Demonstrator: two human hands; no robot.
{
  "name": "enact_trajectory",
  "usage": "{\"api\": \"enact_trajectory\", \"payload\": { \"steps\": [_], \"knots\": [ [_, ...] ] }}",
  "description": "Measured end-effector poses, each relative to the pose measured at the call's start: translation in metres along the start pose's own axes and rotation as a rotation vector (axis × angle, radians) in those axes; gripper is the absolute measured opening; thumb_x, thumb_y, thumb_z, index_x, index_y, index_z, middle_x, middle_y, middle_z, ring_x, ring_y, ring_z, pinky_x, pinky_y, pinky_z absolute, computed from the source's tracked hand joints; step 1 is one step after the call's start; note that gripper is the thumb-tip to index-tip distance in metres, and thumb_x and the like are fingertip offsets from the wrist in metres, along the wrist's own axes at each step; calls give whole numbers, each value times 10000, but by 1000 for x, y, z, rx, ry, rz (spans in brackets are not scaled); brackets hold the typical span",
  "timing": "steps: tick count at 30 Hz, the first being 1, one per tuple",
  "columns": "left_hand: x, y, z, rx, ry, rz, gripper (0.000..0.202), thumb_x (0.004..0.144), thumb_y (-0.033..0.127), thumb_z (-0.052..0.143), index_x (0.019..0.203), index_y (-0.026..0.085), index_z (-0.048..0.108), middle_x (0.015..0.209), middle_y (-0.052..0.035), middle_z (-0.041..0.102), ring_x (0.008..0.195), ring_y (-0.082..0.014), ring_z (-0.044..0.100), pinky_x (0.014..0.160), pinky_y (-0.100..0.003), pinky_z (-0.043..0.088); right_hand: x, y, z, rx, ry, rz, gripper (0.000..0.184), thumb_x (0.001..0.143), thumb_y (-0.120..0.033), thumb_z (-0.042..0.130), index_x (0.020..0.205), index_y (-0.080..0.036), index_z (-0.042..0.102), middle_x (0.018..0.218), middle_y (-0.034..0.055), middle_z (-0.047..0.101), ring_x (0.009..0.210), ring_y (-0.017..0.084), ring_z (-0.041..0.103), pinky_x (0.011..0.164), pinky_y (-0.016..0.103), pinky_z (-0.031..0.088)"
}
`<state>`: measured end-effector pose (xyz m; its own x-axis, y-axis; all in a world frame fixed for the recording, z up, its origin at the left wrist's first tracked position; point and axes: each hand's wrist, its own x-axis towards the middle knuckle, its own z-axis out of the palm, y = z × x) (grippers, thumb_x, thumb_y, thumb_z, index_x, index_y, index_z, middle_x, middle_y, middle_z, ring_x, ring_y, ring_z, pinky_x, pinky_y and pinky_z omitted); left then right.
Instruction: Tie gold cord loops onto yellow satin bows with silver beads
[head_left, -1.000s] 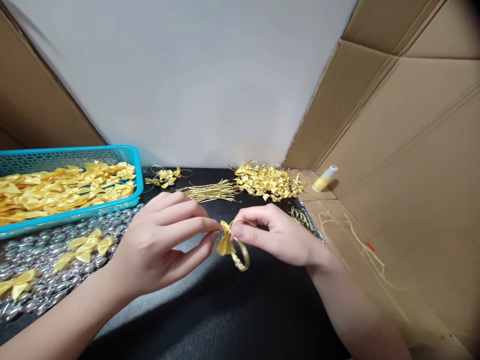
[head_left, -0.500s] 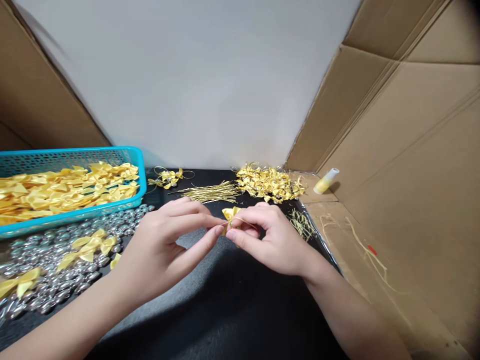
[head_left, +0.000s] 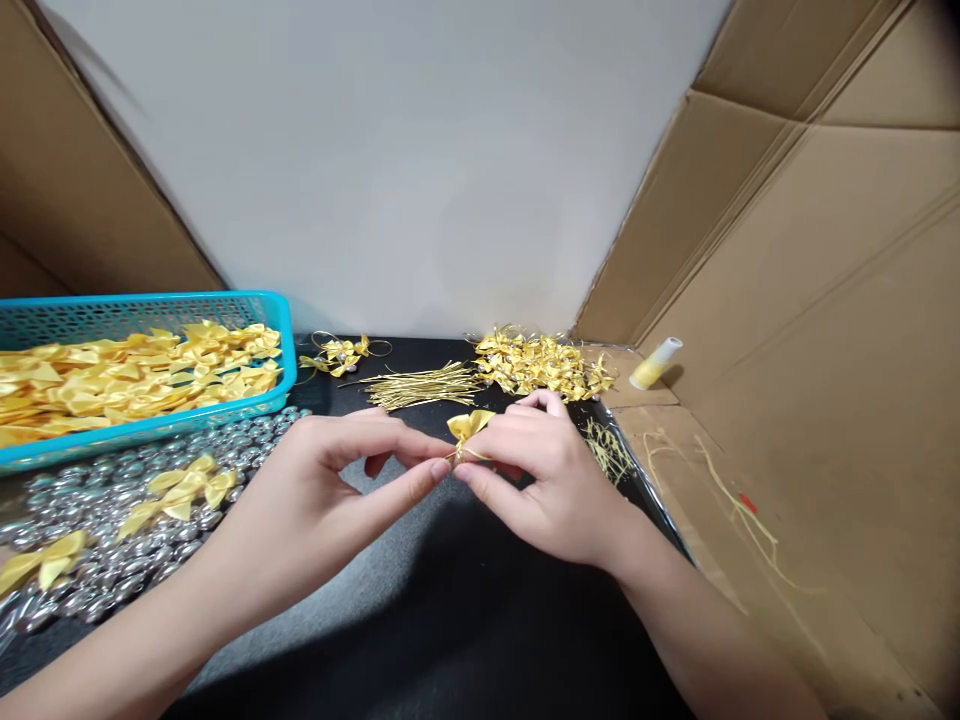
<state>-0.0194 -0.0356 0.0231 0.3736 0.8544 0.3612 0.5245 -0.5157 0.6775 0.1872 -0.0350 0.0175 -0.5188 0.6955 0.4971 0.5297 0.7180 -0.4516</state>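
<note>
Over the middle of the black table, a yellow ribbon bow point(head_left: 468, 425) sits between the fingertips of both hands. My left hand point(head_left: 360, 470) is closed in a pinch at the bow's left side, thumb and forefinger on thin gold cord. From the right, my right hand point(head_left: 525, 460) pinches the bow and the cord near its centre. A short piece of gold cord point(head_left: 475, 456) shows across the right fingertips. The knot area is partly hidden by the fingers. Just beyond the hands lies a bundle of gold cords point(head_left: 424, 385).
A turquoise basket point(head_left: 283, 345) of yellow bows stands at left. Silver beads point(head_left: 150, 550) spread before it, loose bows point(head_left: 184, 490) on top. Finished-looking bows with cord loops point(head_left: 544, 362) are heaped at the back. Cord scraps point(head_left: 607, 450) and a whitish-yellow tube point(head_left: 655, 364) lie right, beside cardboard walls point(head_left: 840, 300).
Both hands have stayed together at the bow, with fingertips shifted slightly. More of the bow's upper loops now shows above the fingers. The view has moved slightly.
</note>
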Motion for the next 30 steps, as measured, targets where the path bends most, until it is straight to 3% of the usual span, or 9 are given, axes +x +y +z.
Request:
{"api": "enact_trajectory", "payload": {
  "steps": [4, 10, 14, 21, 30],
  "knots": [
    [-2, 2, 0, -14, -3, -35, 134, 800, 368, 690, 843, 286, 786, 669, 33, 737, 578, -135, 626, 490, -208, 459, -2, 0, 2, -124, 42, -55, 177, 924, -246, 564, 773, -195, 641, 703, -43, 675, 658, 105, 529, 835, 347, 255],
    [0, -4, 3, -85, -96, -234, 247, 775, 448, 688, 887, 258, 798, 673, -5, 752, 621, -185, 641, 521, -255, 483, -4, -1, 4, -393, 98, -163, 220, 943, -233, 513, 772, -197, 648, 663, -28, 633, 656, 126, 473, 879, 383, 248],
    [4, -6, 9, -154, -115, -258, 291, 782, 440, 671, 943, 229, 790, 684, -20, 747, 649, -197, 643, 567, -288, 502, -4, -2, 5, -505, 89, -177, 223, 935, -208, 491, 771, -195, 642, 654, -22, 629, 656, 136, 450, 893, 388, 241],
    [4, -11, 12, -192, -138, -256, 292, 794, 422, 689, 1005, 238, 770, 763, -21, 768, 732, -205, 677, 625, -298, 531, -3, 1, 6, -433, 81, -168, 224, 928, -210, 494, 777, -201, 658, 641, -27, 621, 646, 134, 450, 878, 378, 242],
    [6, -6, 9, -153, -40, -193, 148, 762, 401, 728, 782, 267, 788, 783, 6, 792, 726, -189, 714, 702, -273, 572, -2, 1, 7, -281, 50, -43, 210, 904, -236, 543, 735, -186, 659, 634, -30, 640, 630, 118, 489, 874, 365, 244]
  ]
}}
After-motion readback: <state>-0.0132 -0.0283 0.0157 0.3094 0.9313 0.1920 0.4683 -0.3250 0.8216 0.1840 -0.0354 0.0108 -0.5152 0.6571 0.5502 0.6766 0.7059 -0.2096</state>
